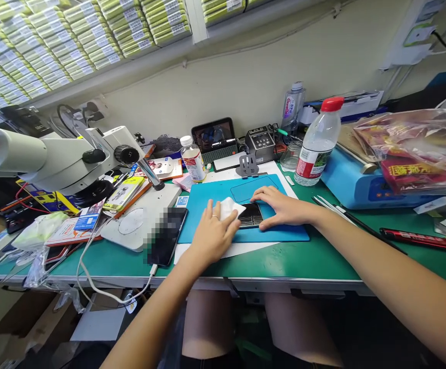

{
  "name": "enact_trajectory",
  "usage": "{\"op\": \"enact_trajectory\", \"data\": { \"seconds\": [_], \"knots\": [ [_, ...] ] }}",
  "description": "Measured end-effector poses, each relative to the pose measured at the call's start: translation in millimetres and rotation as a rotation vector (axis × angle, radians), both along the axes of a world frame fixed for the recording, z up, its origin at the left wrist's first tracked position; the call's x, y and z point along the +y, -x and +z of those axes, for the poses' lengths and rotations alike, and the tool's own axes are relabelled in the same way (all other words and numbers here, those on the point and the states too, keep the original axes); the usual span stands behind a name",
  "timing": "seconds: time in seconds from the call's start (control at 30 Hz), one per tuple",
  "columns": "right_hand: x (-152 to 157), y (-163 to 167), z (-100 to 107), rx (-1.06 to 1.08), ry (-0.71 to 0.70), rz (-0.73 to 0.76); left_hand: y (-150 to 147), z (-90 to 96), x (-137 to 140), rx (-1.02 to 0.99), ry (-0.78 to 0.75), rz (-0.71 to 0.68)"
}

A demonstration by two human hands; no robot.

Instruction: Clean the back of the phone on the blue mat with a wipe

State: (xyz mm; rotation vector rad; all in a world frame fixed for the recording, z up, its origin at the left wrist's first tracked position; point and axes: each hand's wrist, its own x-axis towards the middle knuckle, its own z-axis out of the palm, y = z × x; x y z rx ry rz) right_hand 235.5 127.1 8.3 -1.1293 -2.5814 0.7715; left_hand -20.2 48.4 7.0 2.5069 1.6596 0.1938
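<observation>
On the blue work mat [207, 230] lies a dark, glossy phone [250, 218] whose surface carries light streaks or reflections. My left hand [213, 230], with a ring on one finger, presses a folded white tissue [230, 206] against the phone's left part, which is hidden beneath it. My right hand [279, 207] grips the phone's right side, thumb at the near corner and fingers curled at the far one. A second phone [171, 230], plugged into a white cable, rests left of the mat.
A microscope [49, 154] stands left. Behind the mat are a small bottle [193, 159], a propped screen [214, 136] and a black control box [260, 143]. A red-capped bottle [315, 146] and a blue machine [348, 179] stand right, near tweezers [332, 209] and a red tool [415, 237].
</observation>
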Motion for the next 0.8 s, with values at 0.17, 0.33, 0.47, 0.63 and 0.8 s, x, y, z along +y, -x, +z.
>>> {"op": "enact_trajectory", "data": {
  "seconds": [0.17,0.33,0.47,0.63,0.8],
  "knots": [
    [1,-1,0,-0.014,0.012,-0.017,27,-1.1,8,0.015,0.027,0.039],
    [-1,-1,3,-0.004,0.029,-0.026,33,-0.7,7,0.079,-0.039,0.001],
    [-1,-2,2,-0.012,0.025,-0.024,42,-4.4,-14,0.121,-0.035,-0.059],
    [3,-2,-3,0.003,0.007,-0.009,38,-7.4,-36,0.099,-0.034,-0.041],
    [5,-3,-6,0.012,-0.01,0.006,24,-1.2,-18,0.045,-0.017,-0.033]
  ]
}}
